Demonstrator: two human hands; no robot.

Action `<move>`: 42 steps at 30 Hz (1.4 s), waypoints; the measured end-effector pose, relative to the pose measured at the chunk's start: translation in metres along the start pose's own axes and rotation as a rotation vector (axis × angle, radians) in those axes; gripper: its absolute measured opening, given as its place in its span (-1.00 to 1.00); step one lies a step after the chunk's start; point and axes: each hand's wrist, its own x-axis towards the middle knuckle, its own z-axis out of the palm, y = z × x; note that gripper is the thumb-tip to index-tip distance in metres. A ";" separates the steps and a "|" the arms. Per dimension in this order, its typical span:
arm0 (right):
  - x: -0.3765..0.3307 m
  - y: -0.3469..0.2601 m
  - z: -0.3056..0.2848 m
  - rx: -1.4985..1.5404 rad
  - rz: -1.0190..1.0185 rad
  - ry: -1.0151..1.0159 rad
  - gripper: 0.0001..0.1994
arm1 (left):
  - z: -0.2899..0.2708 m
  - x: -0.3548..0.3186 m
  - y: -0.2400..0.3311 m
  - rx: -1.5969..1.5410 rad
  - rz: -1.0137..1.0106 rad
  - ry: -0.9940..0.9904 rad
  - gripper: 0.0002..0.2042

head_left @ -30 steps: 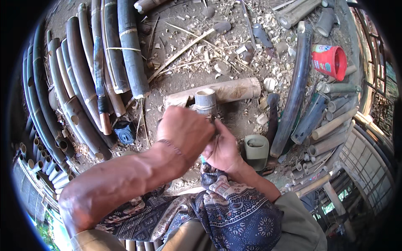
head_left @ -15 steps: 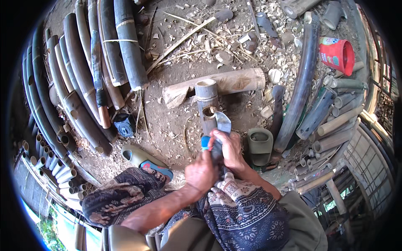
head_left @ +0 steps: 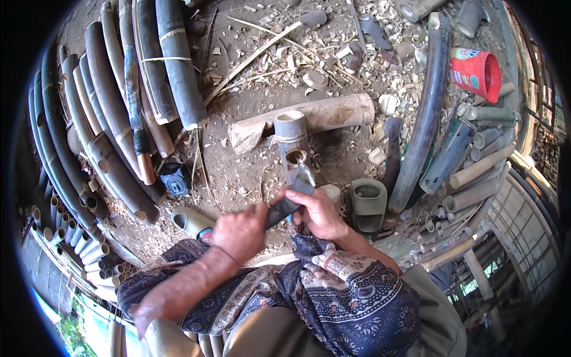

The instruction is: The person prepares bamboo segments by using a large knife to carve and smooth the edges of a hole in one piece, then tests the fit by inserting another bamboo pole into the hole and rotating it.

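An upright-pointing bamboo tube (head_left: 292,138) lies ahead of my knees, its far end open and a round hole cut in its side. A carving knife with a short metal blade (head_left: 303,180) and a dark handle (head_left: 279,212) slants across the near part of the tube, its tip at the hole. My left hand (head_left: 241,231) is closed round the handle's left end. My right hand (head_left: 319,214) closes about the knife near the blade, fingers partly underneath; the tube's near end is hidden there.
A pale carved log (head_left: 333,114) lies crosswise under the tube. Dark bamboo poles (head_left: 181,65) fill the left side; a long pole (head_left: 425,113) and cut tubes stand right. A red container (head_left: 470,74), olive clogs (head_left: 369,205) and wood shavings lie around.
My left hand has moved left and up, swinging the handle outward from my lap. The blade has turned and dropped slightly nearer my right hand. The tube stays nearly in place.
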 end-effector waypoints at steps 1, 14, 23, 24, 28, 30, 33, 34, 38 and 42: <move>-0.005 -0.005 -0.002 -0.226 0.005 0.094 -0.76 | 0.029 0.000 0.012 -0.113 -0.041 0.089 -0.74; 0.017 0.011 0.005 0.462 0.178 -0.297 -0.76 | -0.073 0.019 -0.023 0.231 0.155 -0.097 -0.79; -0.019 -0.004 -0.010 -0.790 -0.219 0.296 -0.69 | 0.086 0.019 0.055 -0.541 -0.156 0.267 -0.57; -0.018 -0.006 -0.009 -0.813 -0.241 0.257 -0.71 | 0.090 0.021 0.059 -0.596 -0.133 0.357 -0.58; 0.001 -0.010 0.005 -0.849 0.082 0.087 -0.75 | 0.111 0.022 0.036 -0.867 -0.261 0.406 -0.71; 0.022 -0.014 0.033 -0.858 0.103 0.073 -0.77 | 0.111 0.028 0.005 -0.910 -0.340 0.360 -0.82; 0.029 -0.008 0.037 -0.323 -0.039 0.007 -0.80 | 0.044 0.028 -0.035 -0.360 -0.258 0.313 -0.79; 0.032 -0.011 0.033 -0.152 -0.092 -0.019 -0.79 | 0.014 0.031 -0.040 -0.264 -0.170 0.293 -0.82; 0.022 -0.022 0.029 0.507 -0.147 -0.138 -0.77 | -0.093 0.051 -0.005 0.222 -0.071 0.030 -0.89; 0.015 -0.022 0.018 0.835 -0.018 -0.200 -0.67 | -0.153 0.074 0.056 0.489 0.078 -0.166 -0.90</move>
